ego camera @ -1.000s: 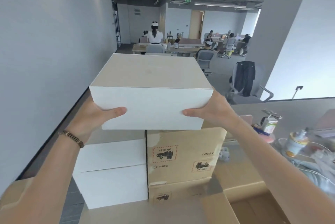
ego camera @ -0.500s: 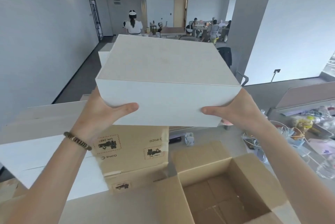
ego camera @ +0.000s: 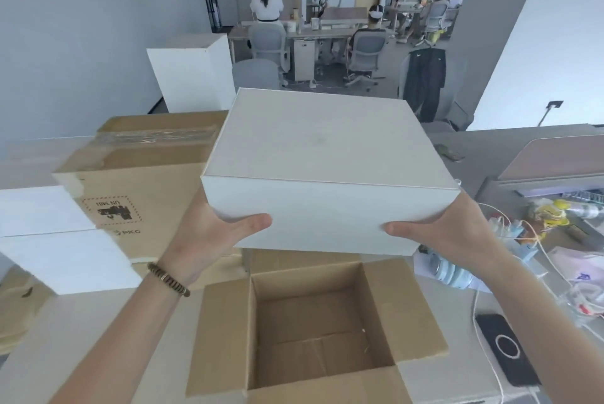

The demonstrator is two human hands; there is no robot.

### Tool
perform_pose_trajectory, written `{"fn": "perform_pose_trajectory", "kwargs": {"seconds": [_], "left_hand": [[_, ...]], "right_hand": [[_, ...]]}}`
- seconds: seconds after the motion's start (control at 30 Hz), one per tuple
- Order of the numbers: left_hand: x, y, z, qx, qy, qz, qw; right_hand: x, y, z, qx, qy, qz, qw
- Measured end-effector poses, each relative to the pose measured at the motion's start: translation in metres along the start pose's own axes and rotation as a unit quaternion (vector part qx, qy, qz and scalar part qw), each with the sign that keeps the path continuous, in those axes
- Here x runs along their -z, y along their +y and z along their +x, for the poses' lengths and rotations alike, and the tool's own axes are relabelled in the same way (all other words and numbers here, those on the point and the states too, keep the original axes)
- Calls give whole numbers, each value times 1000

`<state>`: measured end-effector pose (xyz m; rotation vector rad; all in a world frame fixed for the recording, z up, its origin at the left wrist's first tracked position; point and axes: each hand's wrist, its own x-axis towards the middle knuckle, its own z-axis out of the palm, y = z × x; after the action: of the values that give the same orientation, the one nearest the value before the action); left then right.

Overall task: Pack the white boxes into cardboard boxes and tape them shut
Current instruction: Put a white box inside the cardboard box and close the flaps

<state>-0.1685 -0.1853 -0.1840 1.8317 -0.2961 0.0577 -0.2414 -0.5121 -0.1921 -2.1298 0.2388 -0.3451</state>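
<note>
I hold a white box [ego camera: 327,168] in the air between both hands. My left hand [ego camera: 209,237] grips its left lower corner, thumb on the front face. My right hand [ego camera: 451,233] grips the right lower corner the same way. Just below and in front of it an open cardboard box [ego camera: 376,315] stands on the table with its flaps spread and nothing inside. More white boxes [ego camera: 62,240] are stacked at the left, and another white box [ego camera: 192,73] stands further back.
A taped cardboard box [ego camera: 143,175] with printed labels sits at the left behind the stack. At the right lie a black phone [ego camera: 506,348], white cables, a light blue object [ego camera: 447,273] and desk clutter. People sit at desks far behind.
I have carried the white box from above the stack rightward and down, and it now hangs over the open cardboard box. My view has tilted down.
</note>
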Motion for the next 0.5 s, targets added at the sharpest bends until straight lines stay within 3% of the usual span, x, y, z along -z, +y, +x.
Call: {"fn": "perform_pose_trajectory", "kwargs": {"seconds": [0.5], "left_hand": [[-48,-93,-82,157,-12,19,987]], "right_hand": [[-43,120,-48,-135,-98,-7,986]]}}
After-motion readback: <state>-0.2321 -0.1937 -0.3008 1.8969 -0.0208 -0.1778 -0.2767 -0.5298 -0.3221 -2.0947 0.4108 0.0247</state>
